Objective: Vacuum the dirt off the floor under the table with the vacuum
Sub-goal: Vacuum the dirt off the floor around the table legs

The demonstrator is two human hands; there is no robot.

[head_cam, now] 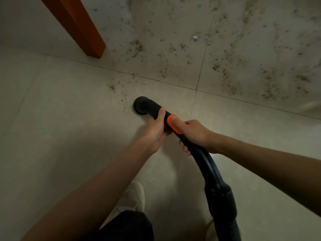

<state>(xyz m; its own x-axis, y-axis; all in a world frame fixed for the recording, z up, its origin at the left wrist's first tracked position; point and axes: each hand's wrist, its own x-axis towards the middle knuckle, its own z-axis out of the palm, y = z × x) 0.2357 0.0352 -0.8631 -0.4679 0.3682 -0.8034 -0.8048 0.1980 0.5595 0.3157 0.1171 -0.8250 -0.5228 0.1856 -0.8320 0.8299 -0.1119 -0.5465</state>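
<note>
A black vacuum wand (149,106) with an orange switch (174,125) points down at the pale tiled floor, its round nozzle (139,105) at the floor. My left hand (156,126) grips the wand just behind the bend. My right hand (194,133) grips the handle, its thumb lying on the orange switch. The black hose (217,185) runs back toward the lower right. Dark dirt specks (225,66) cover the tiles beyond the nozzle, with a few (112,87) close to it.
A wooden table leg (83,26) stands on the floor at the upper left. A small white scrap (195,37) lies among the dirt far ahead. My light shoe (132,199) and dark trouser leg (128,225) are at the bottom centre.
</note>
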